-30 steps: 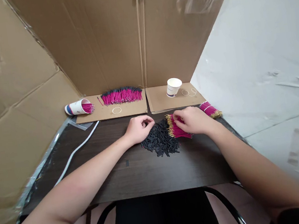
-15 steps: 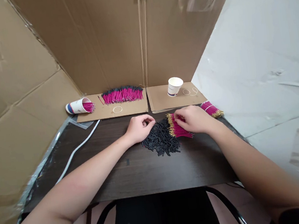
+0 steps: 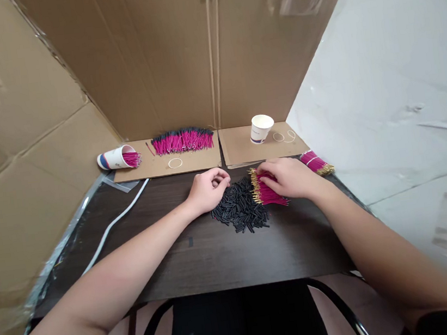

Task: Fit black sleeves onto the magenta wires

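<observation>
Right grip (image 3: 291, 178), magenta wires (image 3: 270, 196) seemingly beneath

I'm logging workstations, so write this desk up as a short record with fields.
Left hand: half-curled, by pile of short black tubes; whether it holds one is too small to tell
Right hand: at gold-tipped magenta wires
Back left: black-ended magenta wires on cardboard sheet
Far left: toppled paper cup, magenta wires inside
Back right: upright paper cup
Right edge: banded magenta bundle
</observation>
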A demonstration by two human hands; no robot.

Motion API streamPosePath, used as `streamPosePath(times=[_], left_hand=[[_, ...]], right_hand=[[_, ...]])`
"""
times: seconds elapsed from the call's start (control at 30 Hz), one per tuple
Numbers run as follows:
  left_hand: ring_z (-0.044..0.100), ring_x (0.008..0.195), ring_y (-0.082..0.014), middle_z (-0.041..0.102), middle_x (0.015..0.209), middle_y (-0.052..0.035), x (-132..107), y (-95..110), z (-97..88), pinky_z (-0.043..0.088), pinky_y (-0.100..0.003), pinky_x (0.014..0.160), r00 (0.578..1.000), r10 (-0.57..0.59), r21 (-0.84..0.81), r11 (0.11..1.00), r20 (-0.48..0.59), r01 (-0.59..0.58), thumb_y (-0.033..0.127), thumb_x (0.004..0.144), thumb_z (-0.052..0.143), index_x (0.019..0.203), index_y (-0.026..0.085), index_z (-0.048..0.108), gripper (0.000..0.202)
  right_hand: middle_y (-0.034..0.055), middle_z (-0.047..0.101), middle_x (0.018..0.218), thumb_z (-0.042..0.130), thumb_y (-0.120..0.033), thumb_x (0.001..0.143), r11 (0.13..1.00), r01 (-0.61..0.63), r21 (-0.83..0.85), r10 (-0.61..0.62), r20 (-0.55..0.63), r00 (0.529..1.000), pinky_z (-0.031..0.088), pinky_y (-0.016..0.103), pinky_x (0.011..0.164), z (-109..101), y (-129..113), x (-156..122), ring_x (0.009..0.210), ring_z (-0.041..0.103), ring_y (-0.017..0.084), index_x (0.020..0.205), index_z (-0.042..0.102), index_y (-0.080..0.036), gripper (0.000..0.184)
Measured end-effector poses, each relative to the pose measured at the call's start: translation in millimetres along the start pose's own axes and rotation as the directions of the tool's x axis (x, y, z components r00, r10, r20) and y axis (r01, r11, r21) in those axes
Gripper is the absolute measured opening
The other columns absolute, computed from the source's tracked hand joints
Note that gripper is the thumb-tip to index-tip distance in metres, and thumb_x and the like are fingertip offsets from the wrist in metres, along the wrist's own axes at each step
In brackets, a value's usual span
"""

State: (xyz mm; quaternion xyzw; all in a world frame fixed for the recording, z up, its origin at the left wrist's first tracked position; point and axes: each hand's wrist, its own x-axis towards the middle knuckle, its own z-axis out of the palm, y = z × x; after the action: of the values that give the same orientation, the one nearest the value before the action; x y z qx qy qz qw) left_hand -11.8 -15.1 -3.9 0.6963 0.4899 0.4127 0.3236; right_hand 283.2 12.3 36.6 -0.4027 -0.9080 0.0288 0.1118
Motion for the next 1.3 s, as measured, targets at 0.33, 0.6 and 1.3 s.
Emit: streamPosePath(times=[0.33,0.6,1.3], left_hand=[[0.074,0.071,-0.0165,0.084,0.086,-0.0067,0,0,-0.4,0.057,-0.030,0.070,1.000,0.013,0.006,1.000,0.000,-0.013,0.024,0.098,0.070,0.098,0.017,0.076,0.009],[0.076,0.074,-0.0175,0.084,0.088,-0.0078,-1,-1,4.3,0.056,-0.031,0.072,1.000,0.004,-0.113,0.994,0.006,-0.003,0.030,0.102,0.070,0.104,0.017,0.073,0.013],[0.077,0.083,-0.0195,0.084,0.093,-0.0092,-4,2,9.7,0.057,-0.034,0.077,0.998,0.014,-0.224,0.975,0.066,0.001,0.034,0.104,0.068,0.107,0.017,0.070,0.017]], right_hand=[[0.0075,0.073,0.090,0.057,-0.023,0.106,0.997,0.074,0.010,-0.074,-0.069,0.995,0.042,0.038,0.071,6,5,1,0.080,0.064,0.023,0.095,0.071,-0.020,0.019],[0.0124,0.070,0.100,0.052,-0.022,0.112,0.987,0.142,0.071,-0.113,-0.312,0.943,0.054,0.045,0.086,7,-4,6,0.099,0.063,0.030,0.101,0.065,-0.021,0.017],[0.0087,0.082,0.112,0.055,-0.021,0.113,0.883,0.258,0.391,-0.053,-0.464,0.884,0.065,0.041,0.091,33,-38,10,0.100,0.078,0.025,0.120,0.070,-0.024,0.016]])
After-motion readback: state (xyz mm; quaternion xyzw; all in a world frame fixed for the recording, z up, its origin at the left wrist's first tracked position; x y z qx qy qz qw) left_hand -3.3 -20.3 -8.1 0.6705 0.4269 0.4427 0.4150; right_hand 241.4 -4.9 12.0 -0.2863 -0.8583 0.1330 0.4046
